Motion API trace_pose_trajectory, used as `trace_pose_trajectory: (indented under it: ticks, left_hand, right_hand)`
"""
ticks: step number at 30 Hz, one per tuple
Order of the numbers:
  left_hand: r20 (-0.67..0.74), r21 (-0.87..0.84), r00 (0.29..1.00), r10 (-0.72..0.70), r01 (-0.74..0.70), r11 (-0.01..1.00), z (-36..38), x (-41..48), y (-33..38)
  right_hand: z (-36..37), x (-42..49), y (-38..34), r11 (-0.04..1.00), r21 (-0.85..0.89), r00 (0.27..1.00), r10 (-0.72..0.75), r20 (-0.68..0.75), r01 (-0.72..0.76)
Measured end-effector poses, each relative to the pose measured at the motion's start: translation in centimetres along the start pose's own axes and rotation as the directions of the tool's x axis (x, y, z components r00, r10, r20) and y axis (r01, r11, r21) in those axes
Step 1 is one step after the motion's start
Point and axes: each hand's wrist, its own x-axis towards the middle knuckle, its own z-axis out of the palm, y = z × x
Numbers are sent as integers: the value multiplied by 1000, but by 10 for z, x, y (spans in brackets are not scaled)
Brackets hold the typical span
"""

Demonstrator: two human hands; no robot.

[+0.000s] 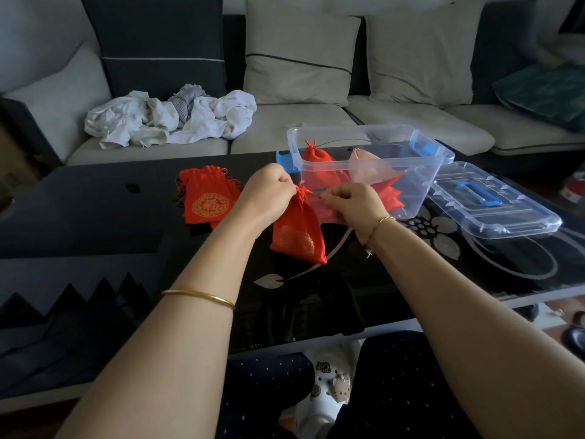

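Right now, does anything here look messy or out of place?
Only the crumpled heap of white cloths on the sofa looks untidy. The lid lies off beside the clear box, which fits the work: the left hand and right hand pinch the red pouch at its neck.

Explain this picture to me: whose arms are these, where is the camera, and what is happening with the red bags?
No machine here: these are a person's two bare arms, seen by a camera worn on the head that looks forward and down. The left hand and right hand both pinch the cords at the gathered neck of a red pouch. On the black glass table lies a pile of flat red pouches, to the left. Behind the hands stands a clear plastic box holding more red pouches and a pink one; its lid lies to its right. Further back is a sofa with a heap of white clothes.
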Motion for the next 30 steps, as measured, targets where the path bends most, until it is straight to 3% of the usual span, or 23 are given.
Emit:
trace_pose_trajectory:
  ticks: [3, 6, 9, 12, 16, 20, 23, 27, 30]
  left_hand:
    - [12, -150, 995, -94, 95, 984, -2, 2, 0]
    - [-2, -285, 991, -137, 131, 950, -3, 6, 2]
    - [-8, -415, 983, -182, 163, 895, -2, 11, 6]
    - [-3, -545, 979, -203, 169, 821, 1, 14, 14]
    - [-12, -642, 983, -181, 131, 755, 3, 20, 29]
    - [-33, -733, 989, -147, 76, 676, 4, 35, 54]
    - [-76, -738, 986, -145, 42, 673, 4, 53, 68]
    - [-118, -643, 977, -178, 61, 764, 8, 78, 64]
    - [-183, -598, 959, -215, 65, 799, 9, 89, 53]
  right_hand:
    - [-4, -10, 1, 978, 143, 968, 117, 222, -151]
    - [-6, -16, 13, 983, -25, 914, 176, 366, -180]
    - [-5, -19, 19, 978, -183, 946, 151, 285, -101]
    - [-15, -22, 12, 987, -159, 986, 58, 157, -33]
    - [-39, -30, -10, 976, -209, 993, -33, 117, 57]
    - [-68, -11, -38, 971, -205, 986, -142, -84, 122]
    - [-87, 27, -57, 990, -110, 983, -109, -150, 93]
    - [-103, 94, -65, 890, -447, 971, -20, -240, -92]
    - [-99, 122, -55, 672, -716, 982, 127, -141, -189]
